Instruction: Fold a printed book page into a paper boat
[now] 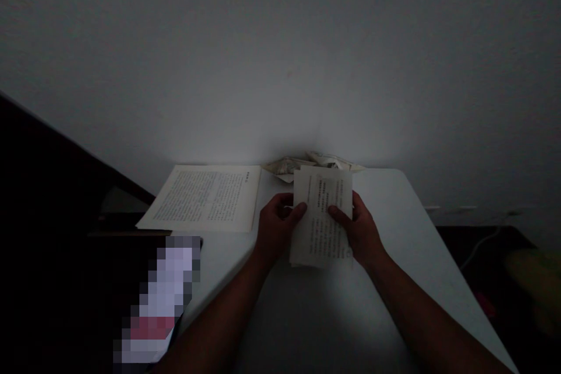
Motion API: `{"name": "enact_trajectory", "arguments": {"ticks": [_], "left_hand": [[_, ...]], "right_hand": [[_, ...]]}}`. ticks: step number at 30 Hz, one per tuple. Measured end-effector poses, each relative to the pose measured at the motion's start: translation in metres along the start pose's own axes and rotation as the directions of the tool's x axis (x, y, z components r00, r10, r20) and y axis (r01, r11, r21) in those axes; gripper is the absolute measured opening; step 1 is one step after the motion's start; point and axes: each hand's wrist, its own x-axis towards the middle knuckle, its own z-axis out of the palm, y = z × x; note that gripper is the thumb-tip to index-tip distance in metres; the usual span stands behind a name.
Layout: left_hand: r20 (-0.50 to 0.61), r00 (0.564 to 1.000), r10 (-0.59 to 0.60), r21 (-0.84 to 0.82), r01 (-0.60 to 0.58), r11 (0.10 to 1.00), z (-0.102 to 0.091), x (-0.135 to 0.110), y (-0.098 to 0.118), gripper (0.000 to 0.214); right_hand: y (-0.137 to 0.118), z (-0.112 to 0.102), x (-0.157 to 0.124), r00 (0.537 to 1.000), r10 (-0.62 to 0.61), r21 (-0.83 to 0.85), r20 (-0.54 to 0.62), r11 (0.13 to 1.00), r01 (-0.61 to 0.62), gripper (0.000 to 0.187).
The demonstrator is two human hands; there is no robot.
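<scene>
A folded printed paper sheet [322,219] is held upright-ish above a white table [394,228]. My left hand [276,228] grips its left edge, thumb on the front. My right hand [359,231] grips the right edge, thumb pressed on the printed face. Both hands are closed on the sheet.
A flat stack of printed pages [205,196] lies on the table to the left. Several folded or crumpled paper pieces [307,163] sit at the table's far edge against the white wall [280,58]. A blurred object [162,298] is at the lower left. The surroundings are dark.
</scene>
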Motion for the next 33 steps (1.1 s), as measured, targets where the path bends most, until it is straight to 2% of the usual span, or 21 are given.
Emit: {"name": "enact_trajectory", "arguments": {"ticks": [7,12,15,20,24,33], "left_hand": [[-0.056,0.998,-0.02,0.075,0.024,0.997,-0.002,0.005,-0.009,0.031],[-0.049,0.999,0.013,0.071,-0.01,0.997,-0.004,0.005,-0.012,0.031],[-0.035,0.999,0.021,0.061,-0.019,0.998,-0.004,0.004,-0.014,0.029],[-0.034,0.999,0.003,0.022,-0.002,1.0,-0.004,0.002,-0.016,0.027],[-0.042,0.999,0.002,0.022,-0.002,1.0,-0.003,0.001,-0.016,0.03],[-0.11,0.994,0.01,0.066,-0.003,0.998,-0.002,0.002,-0.012,0.03]], "right_hand": [[-0.004,0.0,-0.001,0.998,0.046,-0.09,0.036,0.995,-0.043,0.061],[-0.005,-0.004,0.0,0.994,0.055,-0.015,0.089,0.998,-0.054,0.057],[-0.001,-0.01,0.004,0.999,0.02,0.034,0.043,0.999,-0.022,0.049],[0.005,-0.014,0.008,0.998,-0.039,-0.001,-0.042,0.999,0.039,0.045],[0.008,-0.014,0.008,0.996,-0.081,-0.029,-0.044,0.996,0.08,0.042],[0.006,-0.013,0.008,0.996,-0.062,-0.042,-0.067,0.997,0.06,0.043]]}}
